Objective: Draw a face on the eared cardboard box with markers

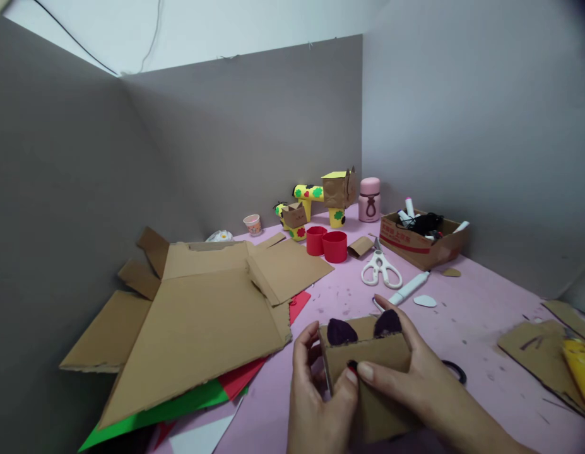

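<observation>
A small cardboard box (368, 356) with two dark purple ear shapes on its top edge is held low in the middle of the view. My left hand (315, 397) grips its left side, thumb on the front face. My right hand (415, 378) wraps over its right side, with the thumb lying across the front and touching a small dark spot beside the left thumb. Both hands are closed on the box above the pink table (462, 328).
A large flattened cardboard carton (202, 309) lies at left over red and green paper sheets (178, 407). Behind stand two red cups (326, 244), white scissors (380, 268), a white marker (409, 287), decorated cardboard animals (320, 202), a pink flask (369, 199) and a box of markers (422, 236). Cardboard scraps (538, 347) lie at right.
</observation>
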`<action>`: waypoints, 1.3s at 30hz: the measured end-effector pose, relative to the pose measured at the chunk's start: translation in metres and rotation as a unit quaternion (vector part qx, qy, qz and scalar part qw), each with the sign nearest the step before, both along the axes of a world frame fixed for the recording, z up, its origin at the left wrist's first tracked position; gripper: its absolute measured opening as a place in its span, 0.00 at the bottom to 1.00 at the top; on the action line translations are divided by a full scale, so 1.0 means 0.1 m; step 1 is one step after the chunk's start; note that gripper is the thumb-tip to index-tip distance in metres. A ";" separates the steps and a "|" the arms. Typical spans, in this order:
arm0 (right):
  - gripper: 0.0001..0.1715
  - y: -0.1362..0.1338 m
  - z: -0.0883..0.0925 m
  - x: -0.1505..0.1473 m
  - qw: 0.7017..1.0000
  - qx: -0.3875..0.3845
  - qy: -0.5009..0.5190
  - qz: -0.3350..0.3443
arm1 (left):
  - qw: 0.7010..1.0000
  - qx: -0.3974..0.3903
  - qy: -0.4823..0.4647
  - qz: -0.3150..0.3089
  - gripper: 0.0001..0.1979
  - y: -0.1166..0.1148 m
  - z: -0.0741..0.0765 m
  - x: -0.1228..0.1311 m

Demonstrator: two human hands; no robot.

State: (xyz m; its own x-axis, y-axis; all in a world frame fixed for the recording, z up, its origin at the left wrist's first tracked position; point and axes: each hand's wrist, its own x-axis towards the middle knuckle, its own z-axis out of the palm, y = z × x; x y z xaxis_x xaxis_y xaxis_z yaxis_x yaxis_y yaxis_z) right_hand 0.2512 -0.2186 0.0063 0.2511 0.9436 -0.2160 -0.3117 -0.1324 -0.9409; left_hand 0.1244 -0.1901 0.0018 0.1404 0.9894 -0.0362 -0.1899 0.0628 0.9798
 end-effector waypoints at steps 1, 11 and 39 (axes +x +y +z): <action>0.64 -0.01 0.00 0.00 1.000 -0.003 -0.007 -0.003 | 1.000 -0.004 -0.003 0.003 0.32 0.00 0.00 0.00; 0.52 -0.06 0.09 0.01 0.998 -0.037 -0.035 -0.021 | 0.995 -0.079 -0.045 0.032 0.33 0.14 -0.08 -0.03; 0.55 0.04 -0.25 0.01 0.995 0.085 -0.026 0.036 | 0.990 -0.096 -0.084 0.064 0.35 0.22 0.08 -0.13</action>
State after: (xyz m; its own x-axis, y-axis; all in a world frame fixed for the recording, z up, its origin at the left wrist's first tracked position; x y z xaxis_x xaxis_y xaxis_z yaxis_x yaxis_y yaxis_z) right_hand 0.2526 -0.2145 -0.0188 0.1891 0.9812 -0.0395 -0.2570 0.0106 -0.9664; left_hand 0.1117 -0.1676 0.0095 0.0339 0.9768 -0.2114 -0.3681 0.2089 0.9060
